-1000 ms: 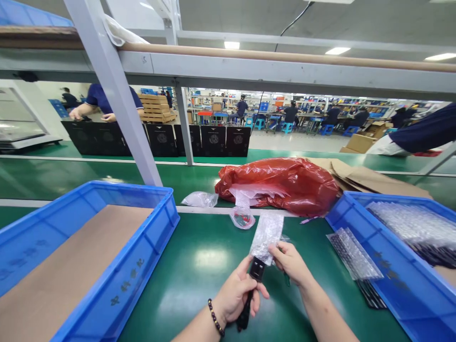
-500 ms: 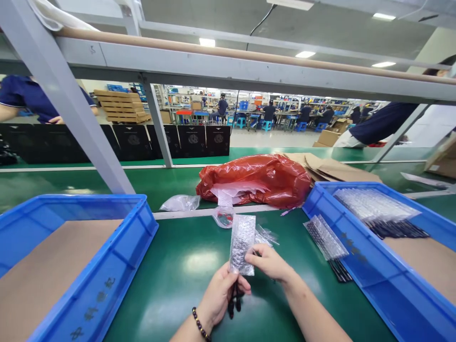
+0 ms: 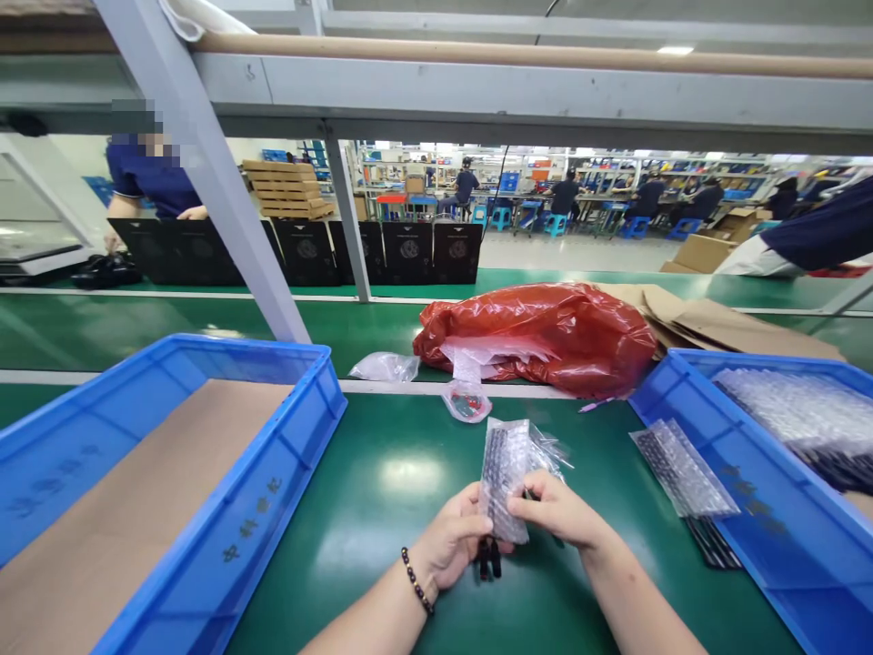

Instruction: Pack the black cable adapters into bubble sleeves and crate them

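Both my hands meet low in the middle over the green mat. My left hand [image 3: 451, 543], with a bead bracelet on the wrist, is closed around a black strap-like part [image 3: 488, 557] whose lower end pokes out below the fingers. My right hand [image 3: 556, 509] pinches the side of a small bubble-wrap bag [image 3: 503, 478] that stands upright over the black part and covers most of it.
A blue bin [image 3: 286, 455] lined with brown cardboard sits at left. A second blue bin [image 3: 688, 428] at right holds bubble-wrapped parts, one lying over its rim. A red plastic bag [image 3: 546, 337] and small clear bags lie behind. Other people work beyond the frame posts.
The black part has slid further into the bubble-wrap bag: a second ago most of it hung below my left hand, now only its end shows. The bag came lower, toward my hands.
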A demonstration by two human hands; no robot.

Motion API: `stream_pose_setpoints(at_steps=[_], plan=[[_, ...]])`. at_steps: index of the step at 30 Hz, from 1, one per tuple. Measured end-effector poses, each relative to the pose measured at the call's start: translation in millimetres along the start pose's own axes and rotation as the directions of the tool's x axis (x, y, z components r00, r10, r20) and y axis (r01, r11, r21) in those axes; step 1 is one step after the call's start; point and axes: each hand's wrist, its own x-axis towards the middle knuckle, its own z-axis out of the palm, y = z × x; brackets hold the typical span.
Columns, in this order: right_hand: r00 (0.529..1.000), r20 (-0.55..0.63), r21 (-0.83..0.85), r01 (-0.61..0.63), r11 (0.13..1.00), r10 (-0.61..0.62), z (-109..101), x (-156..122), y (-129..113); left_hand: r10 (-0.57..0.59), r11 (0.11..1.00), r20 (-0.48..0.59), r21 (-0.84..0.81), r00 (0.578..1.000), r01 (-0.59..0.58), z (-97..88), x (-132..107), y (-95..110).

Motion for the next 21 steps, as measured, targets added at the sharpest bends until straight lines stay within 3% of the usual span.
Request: stream_pose_setpoints(at_steps=[3,6,10,13,15,18,20,21], plan=[[0.998,0.068,-0.047,0.006,0.999,-0.003,4.8,2.3,-1.5,0.048,0.999,-0.155,0.007,0.987,-0.047,2.8,1.4,-1.8],[0.999,-0.052,-0.055,-0.014,0.998,0.011,14.2,8.1,-1.8,0.094,0.995,-0.251,0.013,0.963,-0.094,4.4,3.4,-5.5],[0.971,-0.236,-0.209,-0.025,0.978,-0.025,30.1,12.1,-3.1,0.138,0.990,-0.283,0.048,0.949,-0.129,2.6,4.3,-8.6],[0.949,-0.305,-0.399,-0.049,0.916,-0.083,26.2,4.7,-13.2,0.121,0.991,-0.224,0.082,0.967,-0.105,0.7,4.4,-7.6],[0.939,-0.333,-0.520,-0.108,0.847,-0.085,8.6,-7.1,-23.8,0.076,0.995,-0.194,0.084,0.978,-0.060,-0.4,4.7,-5.9],[0.913,-0.409,-0.669,-0.304,0.678,0.006,-38.1,-30.9,-34.8,0.013,0.996,-0.218,0.087,0.976,0.007,-1.8,5.0,-4.2],[0.854,-0.506,-0.719,-0.495,0.487,0.122,-75.4,-45.1,-31.8,-0.015,0.994,-0.222,0.098,0.975,0.037,-2.6,5.0,-4.4],[0.798,-0.572,-0.709,-0.597,0.375,0.190,-93.4,-50.5,-26.7,-0.028,0.993,-0.215,0.110,0.976,0.053,-2.9,5.1,-4.9]])
